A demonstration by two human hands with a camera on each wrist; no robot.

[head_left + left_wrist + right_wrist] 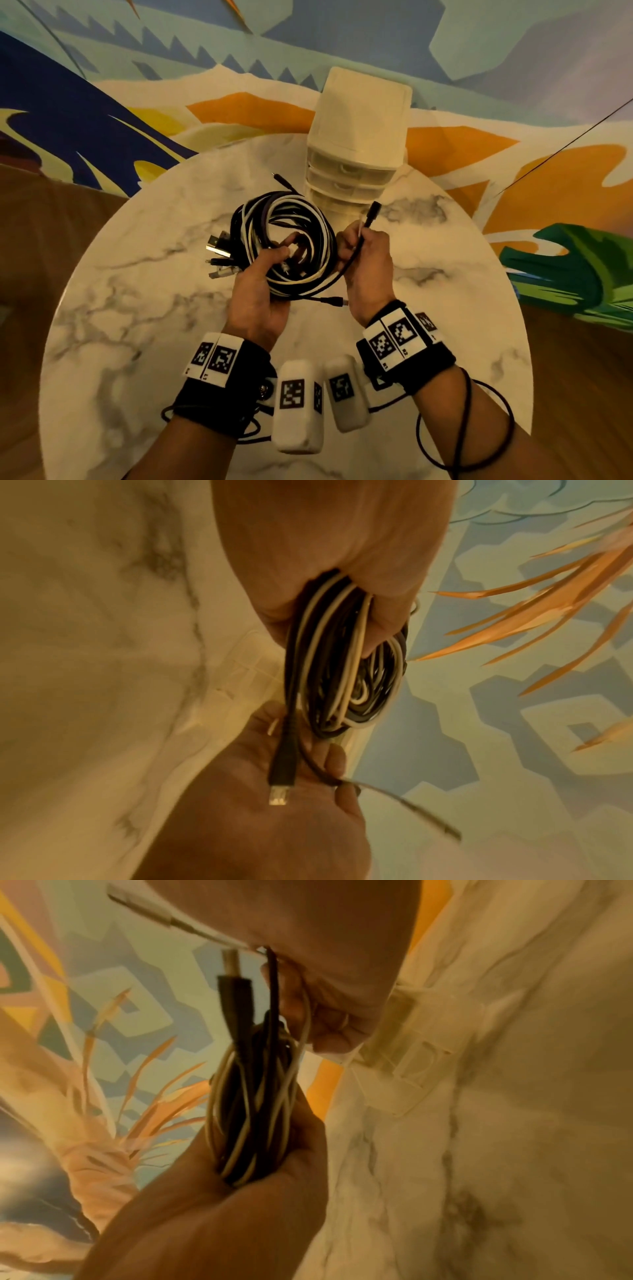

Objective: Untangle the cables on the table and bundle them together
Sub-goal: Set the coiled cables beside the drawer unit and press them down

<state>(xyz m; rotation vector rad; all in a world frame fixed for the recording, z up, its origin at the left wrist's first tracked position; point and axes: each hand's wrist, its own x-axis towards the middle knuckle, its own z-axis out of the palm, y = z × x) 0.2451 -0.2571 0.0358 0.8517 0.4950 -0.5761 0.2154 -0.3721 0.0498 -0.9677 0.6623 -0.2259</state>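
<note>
1. Head view: left hand (255, 301) grips the coiled cables (291, 236) above mid-table.
2. Right hand (368, 260) pinches two cable ends beside the coil.
3. Drawer unit (356, 144) stands close behind; marble table (137, 308) rim lies well apart.

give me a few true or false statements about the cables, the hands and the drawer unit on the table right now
1. The left hand grips a coil of black and white cables. True.
2. The coil lies flat on the marble table with no hand on it. False: it is held up in the left hand.
3. The right hand pinches a thin black cable end that points up and away. True.
4. The drawer unit has its top drawer pulled wide open. False: all its drawers look pushed in.
5. Several plug ends stick out on the coil's left side. True.
6. The right hand is empty. False: it holds cable ends.
</note>
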